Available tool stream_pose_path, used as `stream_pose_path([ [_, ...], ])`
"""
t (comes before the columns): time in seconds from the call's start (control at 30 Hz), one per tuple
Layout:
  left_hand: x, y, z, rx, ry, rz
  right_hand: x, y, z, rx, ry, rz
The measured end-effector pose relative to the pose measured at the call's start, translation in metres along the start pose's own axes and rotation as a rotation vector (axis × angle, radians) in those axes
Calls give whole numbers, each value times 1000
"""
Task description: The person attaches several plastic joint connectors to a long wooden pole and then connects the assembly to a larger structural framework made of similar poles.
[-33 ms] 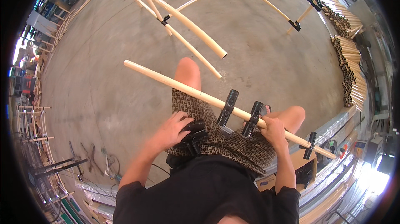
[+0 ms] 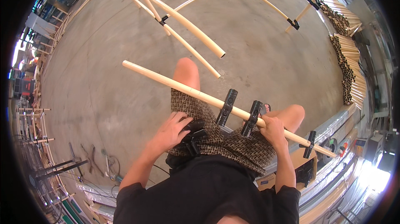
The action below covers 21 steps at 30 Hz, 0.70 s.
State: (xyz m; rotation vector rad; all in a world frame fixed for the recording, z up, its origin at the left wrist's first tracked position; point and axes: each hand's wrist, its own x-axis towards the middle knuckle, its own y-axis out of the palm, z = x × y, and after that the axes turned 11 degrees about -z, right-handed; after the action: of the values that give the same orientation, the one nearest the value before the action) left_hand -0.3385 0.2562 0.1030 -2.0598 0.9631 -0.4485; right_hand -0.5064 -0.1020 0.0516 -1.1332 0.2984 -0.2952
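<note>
A long cream-coloured pipe (image 2: 166, 81) lies slanted across my lap, its far left end above the floor. My right hand (image 2: 273, 130) is wrapped round it. Two black pipe joints, one (image 2: 227, 106) nearer the middle and another (image 2: 252, 118) just beside my right hand, sit across the pipe. A third black joint (image 2: 309, 144) is on it beyond my right hand. My left hand (image 2: 171, 130) rests at my lap with bent fingers and thumb around a loose black pipe joint (image 2: 195, 125). More black joints (image 2: 191, 145) lie below it, partly hidden by the hand.
A frame of cream pipes (image 2: 187, 24) with black joints stands ahead, its open pipe ends pointing toward me. Stacked pipes (image 2: 352, 72) are at the right. A cardboard box (image 2: 293, 161) with black parts sits by my right arm. Tools (image 2: 93, 161) lie on the floor at left.
</note>
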Motion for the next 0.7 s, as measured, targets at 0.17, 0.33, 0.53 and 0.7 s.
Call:
stream_pose_path([
  [0.17,-3,-6,3,-102,-131,-21,-1,2,-1,39,28,-3],
  [0.33,-4,-17,9,-138,-245,82,-1,3,-6,-19,-48,15],
  [0.53,2,-14,9,-314,-307,-102,0,9,-4,-81,-4,41],
  [0.7,4,-18,19,-197,-225,-32,0,7,-7,-52,-49,39],
])
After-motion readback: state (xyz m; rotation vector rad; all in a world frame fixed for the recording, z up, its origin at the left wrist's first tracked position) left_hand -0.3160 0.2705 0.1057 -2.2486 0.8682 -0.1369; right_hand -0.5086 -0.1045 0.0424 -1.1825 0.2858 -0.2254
